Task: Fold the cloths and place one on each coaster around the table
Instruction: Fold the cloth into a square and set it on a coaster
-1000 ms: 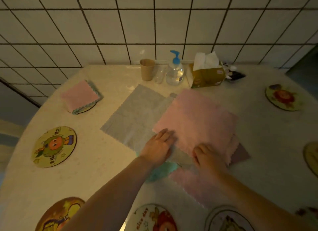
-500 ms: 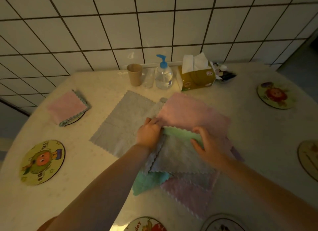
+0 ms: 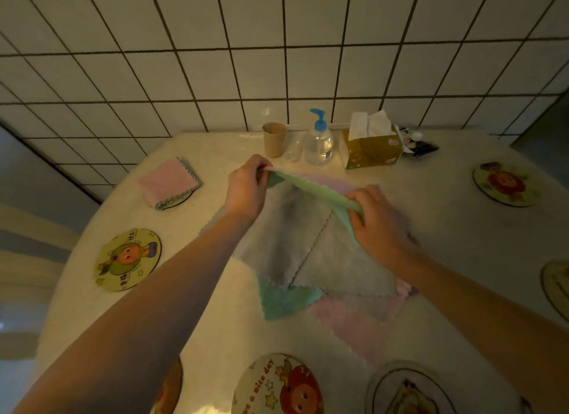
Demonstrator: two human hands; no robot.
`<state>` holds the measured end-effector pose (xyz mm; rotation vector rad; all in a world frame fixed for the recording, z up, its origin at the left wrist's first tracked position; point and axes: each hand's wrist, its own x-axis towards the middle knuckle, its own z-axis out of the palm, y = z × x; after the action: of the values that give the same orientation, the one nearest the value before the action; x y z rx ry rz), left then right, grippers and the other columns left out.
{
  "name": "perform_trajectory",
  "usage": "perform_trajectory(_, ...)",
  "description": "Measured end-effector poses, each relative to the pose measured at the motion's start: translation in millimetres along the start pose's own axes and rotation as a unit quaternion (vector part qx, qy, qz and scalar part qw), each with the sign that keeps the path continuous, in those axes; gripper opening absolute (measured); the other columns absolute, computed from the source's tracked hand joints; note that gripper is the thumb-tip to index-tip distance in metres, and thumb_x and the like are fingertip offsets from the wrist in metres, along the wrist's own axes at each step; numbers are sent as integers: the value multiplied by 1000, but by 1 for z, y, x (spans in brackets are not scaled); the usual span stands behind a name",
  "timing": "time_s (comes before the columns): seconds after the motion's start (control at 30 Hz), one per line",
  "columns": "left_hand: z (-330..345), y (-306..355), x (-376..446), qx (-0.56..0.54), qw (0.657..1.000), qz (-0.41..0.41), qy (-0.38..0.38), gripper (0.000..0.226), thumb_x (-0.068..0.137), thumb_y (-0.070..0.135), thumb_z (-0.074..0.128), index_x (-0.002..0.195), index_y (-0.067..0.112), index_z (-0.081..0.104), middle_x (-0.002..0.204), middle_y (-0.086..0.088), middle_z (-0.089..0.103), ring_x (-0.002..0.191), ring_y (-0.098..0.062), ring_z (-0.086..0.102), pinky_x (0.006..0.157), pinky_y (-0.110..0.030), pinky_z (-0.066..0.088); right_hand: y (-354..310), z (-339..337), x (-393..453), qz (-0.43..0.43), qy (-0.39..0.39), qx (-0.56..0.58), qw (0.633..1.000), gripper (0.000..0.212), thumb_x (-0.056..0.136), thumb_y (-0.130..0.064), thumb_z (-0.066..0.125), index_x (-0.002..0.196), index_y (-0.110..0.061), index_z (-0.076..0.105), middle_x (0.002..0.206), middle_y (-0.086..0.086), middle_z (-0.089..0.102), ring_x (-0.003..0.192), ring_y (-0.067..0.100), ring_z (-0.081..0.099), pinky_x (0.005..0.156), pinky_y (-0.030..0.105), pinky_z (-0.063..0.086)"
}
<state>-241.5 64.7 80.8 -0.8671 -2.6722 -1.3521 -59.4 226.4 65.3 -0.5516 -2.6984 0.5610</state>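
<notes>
Seven coasters [image 3: 128,259], two hands [image 3: 246,191]

Pink-and-green cloth [image 3: 311,188] (scalloped edges), grey cloths [image 3: 308,244], cartoon-print coasters [image 3: 127,259]

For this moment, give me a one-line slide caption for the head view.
Both hands, left hand and right hand, lift a green-and-pink cloth by its edge above the spread cloths on the table.

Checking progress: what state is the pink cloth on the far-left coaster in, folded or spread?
Folded. The pink cloth lies as a compact square with stacked layered edges showing along its near side, atop the coaster.
</notes>
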Motion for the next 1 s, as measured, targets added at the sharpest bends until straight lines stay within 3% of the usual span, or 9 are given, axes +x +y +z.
perform_trajectory(0.07, -36, -7, -12, 34, 998, 46, 25, 13, 90, 5, 56, 99, 9, 64, 94, -7, 67, 87, -18, 60, 75, -22, 43, -27, -1, -2, -16, 11, 2, 1000, 15, 93, -16, 52, 107, -12, 56, 108, 3, 50, 79, 15, 46, 53, 17, 24)
perform_trajectory(0.17, -91, -34, -45, 124, 984, 115, 54, 11, 87, 4, 61, 98, 4, 65, 94, -8, 66, 89, -19, 57, 76, -17, 36, -65, 12, -6, -47, 12, 77, 996, 11, 86, -11, 59, 98, -9, 58, 102, 8, 54, 88, 27, 57, 67, 30, 39)
perform_trajectory(0.3, -157, -79, -111, 193, 974, 110, 48, 15, 88, 8, 62, 102, 6, 64, 102, -9, 65, 94, -25, 59, 82, -26, 42, -109, 35, -32, -67, -33, 129, 989, 10, 84, -18, 65, 88, -15, 57, 91, -1, 54, 83, 22, 58, 69, 34, 44)
perform_trajectory(0.43, -202, -122, -190, 238, 965, 106, 5, 15, 88, 11, 64, 102, 6, 64, 101, -11, 66, 95, -29, 61, 83, -38, 51, -146, 65, -75, -98, -108, 121, 982, 13, 84, -26, 66, 86, -20, 55, 88, -5, 56, 80, 19, 58, 67, 38, 47)
perform_trajectory(0.67, -222, -182, -326, 206, 975, -23, -81, 19, 84, 8, 69, 102, 9, 68, 102, -9, 67, 92, -28, 64, 83, -36, 53, -180, 106, -178, -86, -260, 38, 961, 7, 91, -24, 57, 96, -21, 59, 93, -7, 59, 85, 12, 56, 71, 31, 47)
perform_trajectory(0.83, -222, -204, -390, 202, 962, -26, -180, 23, 89, 31, 49, 102, 22, 66, 100, -3, 66, 89, -24, 65, 75, -37, 56, -174, 118, -243, -73, -325, -2, 943, 10, 93, -14, 51, 94, -20, 58, 91, -11, 53, 88, 10, 54, 65, 24, 40)
perform_trajectory(1.0, -230, -212, -417, 202, 950, -27, -238, 16, 92, 24, 59, 105, 24, 68, 102, 2, 69, 93, -16, 63, 83, -31, 53, -164, 120, -286, -97, -367, 20, 925, 10, 89, -15, 54, 92, -22, 60, 89, -15, 52, 86, 6, 52, 75, 26, 45)
